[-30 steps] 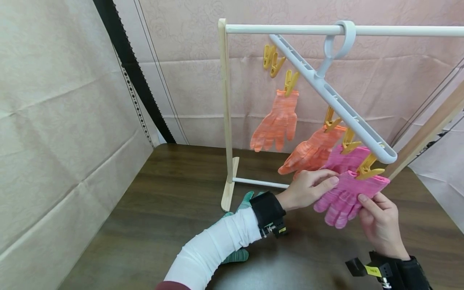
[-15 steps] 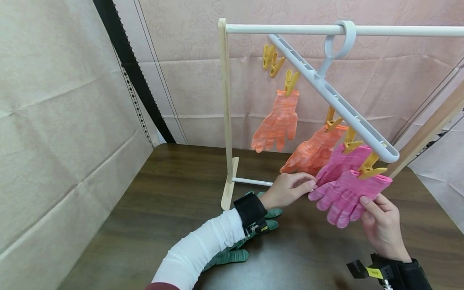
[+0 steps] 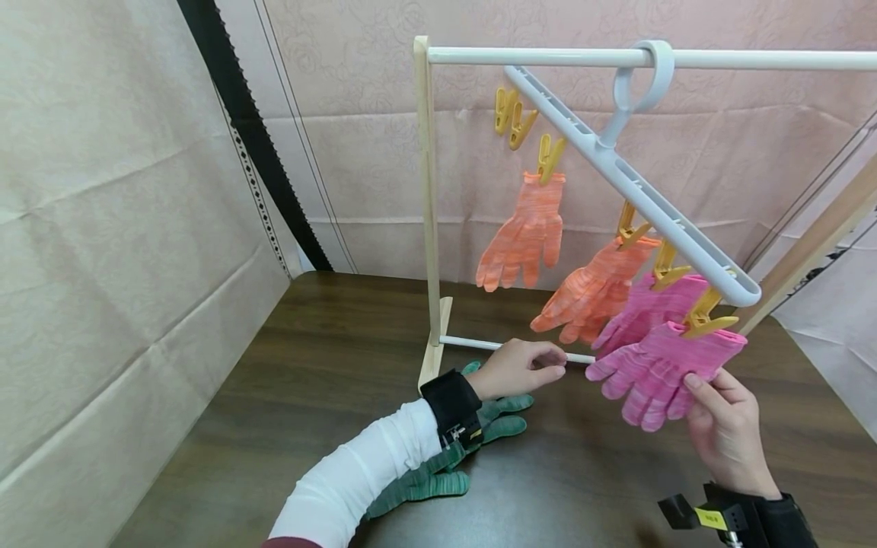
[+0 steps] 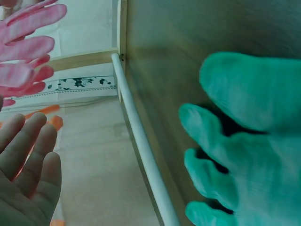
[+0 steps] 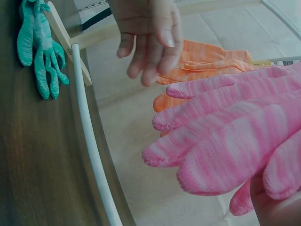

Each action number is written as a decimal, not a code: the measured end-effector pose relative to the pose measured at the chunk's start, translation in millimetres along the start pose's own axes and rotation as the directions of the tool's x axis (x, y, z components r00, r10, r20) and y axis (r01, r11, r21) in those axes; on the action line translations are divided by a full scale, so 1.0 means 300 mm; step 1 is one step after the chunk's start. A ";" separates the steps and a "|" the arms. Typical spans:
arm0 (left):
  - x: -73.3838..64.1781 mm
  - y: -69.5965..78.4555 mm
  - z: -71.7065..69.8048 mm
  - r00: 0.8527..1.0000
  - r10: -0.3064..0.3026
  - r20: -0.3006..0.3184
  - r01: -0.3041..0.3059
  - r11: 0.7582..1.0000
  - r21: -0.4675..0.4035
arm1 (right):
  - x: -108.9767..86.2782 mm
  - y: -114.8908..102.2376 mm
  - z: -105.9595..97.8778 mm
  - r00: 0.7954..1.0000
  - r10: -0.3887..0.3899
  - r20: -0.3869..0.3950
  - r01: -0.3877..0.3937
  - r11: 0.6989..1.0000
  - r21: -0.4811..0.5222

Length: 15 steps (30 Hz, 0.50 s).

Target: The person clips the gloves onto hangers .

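Two pink gloves hang from yellow clothespins at the near end of a light-blue hanger (image 3: 674, 224). My right hand (image 3: 726, 426) pinches the side of the nearer pink glove (image 3: 654, 369) between thumb and fingers. Behind it, the other pink glove (image 3: 637, 316) is partly covered. Off to the left, my left hand (image 3: 517, 369) holds nothing, its fingers relaxed. In the left wrist view that hand (image 4: 28, 174) shows apart from the pink fingers. Green gloves (image 3: 438, 485) lie on the table below my left forearm, which hides part of them.
Farther along the hanger, two orange gloves (image 3: 527, 228) hang from clothespins. Two unused yellow clothespins (image 3: 505, 110) are at its far end. The hanger hooks over a white rail (image 3: 534, 57) on a wooden-legged stand (image 3: 428, 190), with a lower bar (image 3: 473, 344) near the table.
My left hand has let go of the pink gloves and moved left over the green gloves. The hanger's near end has swung slightly right. My right hand keeps its pinch.
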<state>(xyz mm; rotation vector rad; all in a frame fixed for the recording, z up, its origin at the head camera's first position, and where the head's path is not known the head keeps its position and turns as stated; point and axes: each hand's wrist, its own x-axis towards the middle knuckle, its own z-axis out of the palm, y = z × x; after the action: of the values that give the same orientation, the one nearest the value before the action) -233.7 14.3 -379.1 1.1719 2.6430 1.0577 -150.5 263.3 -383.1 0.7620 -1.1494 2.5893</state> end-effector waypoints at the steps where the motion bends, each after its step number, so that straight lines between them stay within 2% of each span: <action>1: -0.003 -0.006 0.001 1.000 -0.003 0.003 0.003 1.000 0.015 | 0.000 0.000 0.000 1.000 0.002 -0.002 -0.002 1.000 0.005; 9: -0.033 -0.054 0.007 0.997 -0.039 0.064 0.031 0.992 0.123 | -0.005 0.004 0.001 1.000 0.014 -0.013 -0.014 1.000 -0.004; 15: -0.059 -0.092 0.010 0.989 -0.089 0.117 0.070 0.985 0.155 | -0.007 0.007 -0.001 1.000 0.018 -0.025 -0.019 1.000 -0.002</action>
<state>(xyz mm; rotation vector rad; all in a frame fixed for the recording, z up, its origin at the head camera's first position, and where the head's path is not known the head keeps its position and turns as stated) -237.5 -9.1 -402.0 1.1064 2.6861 0.7579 -149.6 262.1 -385.8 0.7202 -1.1574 2.6045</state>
